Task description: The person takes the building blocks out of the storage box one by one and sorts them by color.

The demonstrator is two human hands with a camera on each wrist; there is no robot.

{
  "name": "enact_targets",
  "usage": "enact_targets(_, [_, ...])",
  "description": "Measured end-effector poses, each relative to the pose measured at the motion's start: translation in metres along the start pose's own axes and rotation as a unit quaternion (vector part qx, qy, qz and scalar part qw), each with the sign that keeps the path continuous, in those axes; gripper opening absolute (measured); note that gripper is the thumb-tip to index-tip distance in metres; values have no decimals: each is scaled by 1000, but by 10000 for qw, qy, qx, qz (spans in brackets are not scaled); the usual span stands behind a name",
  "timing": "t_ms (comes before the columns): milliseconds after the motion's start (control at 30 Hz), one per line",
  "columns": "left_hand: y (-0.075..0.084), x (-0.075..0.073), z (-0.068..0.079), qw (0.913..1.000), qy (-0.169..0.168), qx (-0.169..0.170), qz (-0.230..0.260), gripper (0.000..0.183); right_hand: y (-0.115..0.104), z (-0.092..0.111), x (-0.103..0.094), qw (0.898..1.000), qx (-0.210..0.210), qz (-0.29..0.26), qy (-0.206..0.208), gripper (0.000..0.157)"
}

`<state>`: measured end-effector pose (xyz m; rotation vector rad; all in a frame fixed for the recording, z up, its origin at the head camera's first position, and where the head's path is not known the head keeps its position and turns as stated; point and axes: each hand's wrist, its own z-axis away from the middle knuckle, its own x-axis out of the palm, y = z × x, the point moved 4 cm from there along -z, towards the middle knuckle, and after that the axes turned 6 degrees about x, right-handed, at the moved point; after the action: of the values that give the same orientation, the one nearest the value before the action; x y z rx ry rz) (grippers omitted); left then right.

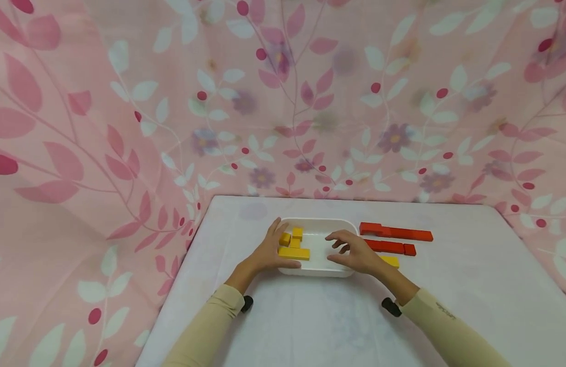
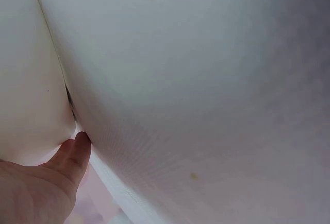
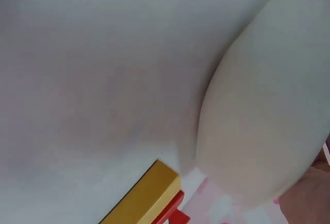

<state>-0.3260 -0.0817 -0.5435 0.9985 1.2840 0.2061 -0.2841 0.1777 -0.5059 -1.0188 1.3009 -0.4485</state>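
Note:
A white plastic tray (image 1: 316, 272) stands on the table with several yellow blocks (image 1: 294, 253) at its left end. My left hand (image 1: 266, 253) rests at that end, thumb along the front and fingers spread toward the back corner. In the left wrist view, its fingers (image 2: 77, 154) lie by the tray's outer wall (image 2: 28, 80). Over the right end hovers my right hand (image 1: 356, 253), fingers loosely bent with nothing between them. In the right wrist view, the tray's wall (image 3: 265, 95) hides most of this hand (image 3: 312, 198).
Right of the tray lie red blocks in two rows, one behind (image 1: 407, 234) and one in front (image 1: 387, 246). Nearer the right forearm is a yellow block (image 1: 391, 261), partly covered in the head view. A pink floral cloth (image 1: 292, 127) hangs behind the white table (image 1: 310, 326).

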Motion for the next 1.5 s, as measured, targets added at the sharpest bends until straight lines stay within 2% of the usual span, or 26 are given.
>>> enact_targets(333, [0,2,-1,9999,-44,61,79,122,0,-21,20,9983,314,149,-469,55])
enact_targets(633, [-4,-2,2,10000,52,59,-33,120,-2,-34,26,9971,562,-22,-521,55])
enact_targets(833, [-6,-7,4,9999,149,43,-61,124,-5,-43,36,9966,449,-120,-685,56])
enact_targets(900, [-6,-6,3,9999,114,63,-52,125,-5,-46,41,9960,424,-227,-754,55])
enact_targets(1033, [-3,-2,1,9998,-12,184,40,125,2,-49,47,9943,665,-333,-759,50])
enact_targets(1100, [-3,-2,1,9998,-10,189,43,124,4,-51,50,9938,776,-304,-741,49])
enact_targets(1333, [-3,-5,-1,9997,175,185,17,124,2,-58,53,9956,510,-30,-785,44])
enact_targets(1500, [-2,-1,1,9997,85,204,83,123,6,-57,53,9935,754,65,-852,47])
